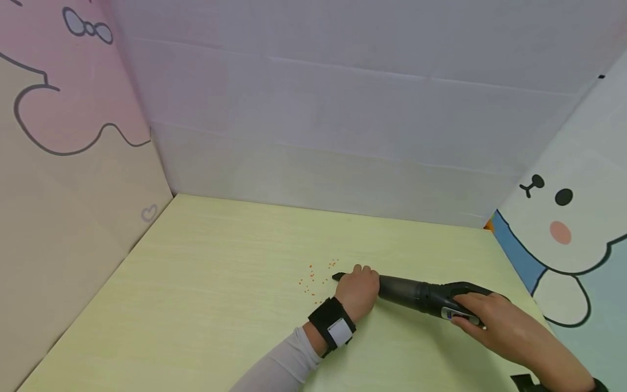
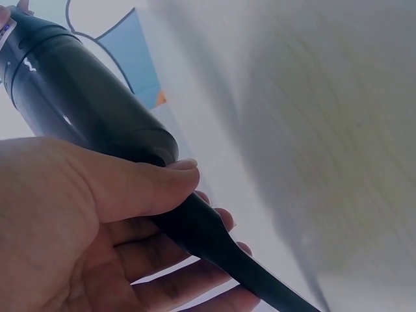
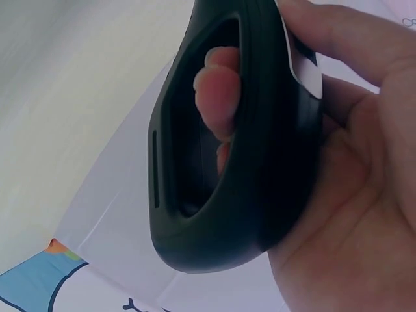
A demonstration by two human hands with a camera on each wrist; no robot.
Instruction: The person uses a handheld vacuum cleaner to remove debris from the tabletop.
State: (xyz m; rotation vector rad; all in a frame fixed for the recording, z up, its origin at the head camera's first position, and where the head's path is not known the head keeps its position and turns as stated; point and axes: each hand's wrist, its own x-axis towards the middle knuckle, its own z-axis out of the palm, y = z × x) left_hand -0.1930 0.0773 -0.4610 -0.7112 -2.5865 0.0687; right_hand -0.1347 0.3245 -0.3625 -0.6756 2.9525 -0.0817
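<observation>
A black handheld vacuum cleaner (image 1: 401,291) slants across the right half of the table in the head view. Its handle is gripped by my right hand (image 1: 509,326); in the right wrist view the fingertips (image 3: 218,94) come through the handle's loop. My left hand (image 1: 360,291) holds the narrow nozzle (image 2: 201,227) near where it meets the body, thumb on one side and fingers on the other. The nozzle's tip (image 1: 338,276) points left, close over the table beside scattered orange crumbs (image 1: 311,266).
The pale yellow table (image 1: 220,261) meets a white back wall (image 1: 343,120). Side panels with cartoon drawings stand left (image 1: 73,190) and right (image 1: 597,218). The left wrist wears a black strap (image 1: 330,326).
</observation>
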